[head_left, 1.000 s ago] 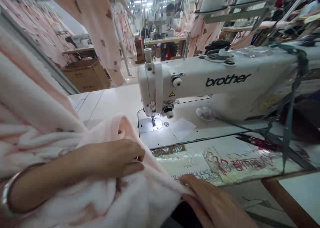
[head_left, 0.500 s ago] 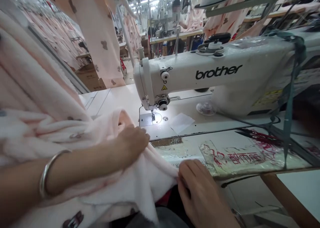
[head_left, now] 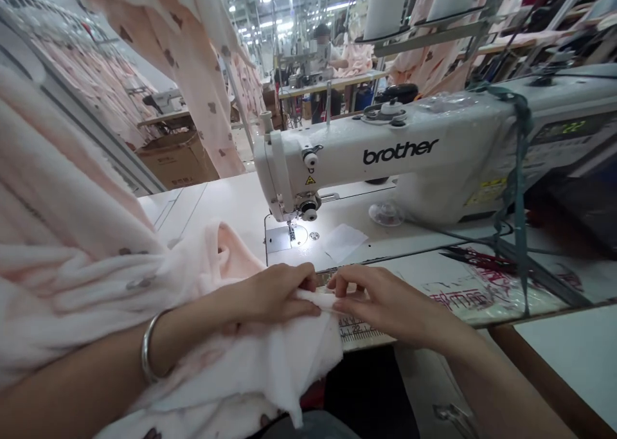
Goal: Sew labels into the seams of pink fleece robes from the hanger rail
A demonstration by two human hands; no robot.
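Pale pink fleece fabric point(head_left: 299, 349) with small brown prints spreads over the left of the table and hangs down over the front edge. My left hand point(head_left: 277, 294), with a silver bangle on its wrist, pinches the fabric's edge. Close beside it, my right hand point(head_left: 371, 294) pinches the same edge at its corner. Both hands are closed, just in front of the sewing machine point(head_left: 400, 150). The needle and presser foot point(head_left: 292, 231) stand behind the hands, with no fabric under them.
A white scrap point(head_left: 344, 242) and a clear bobbin-like disc point(head_left: 386, 214) lie on the machine bed. Red-handled scissors or snips point(head_left: 477, 259) rest to the right. A ruler strip point(head_left: 359, 330) runs along the front edge. Behind are hanging fabric point(head_left: 205, 79), a cardboard box point(head_left: 178, 159) and a person point(head_left: 321, 53).
My right hand has moved up and left along the fabric to meet my left hand. The fabric edge now lies between them at the table's front. The camera view has shifted slightly.
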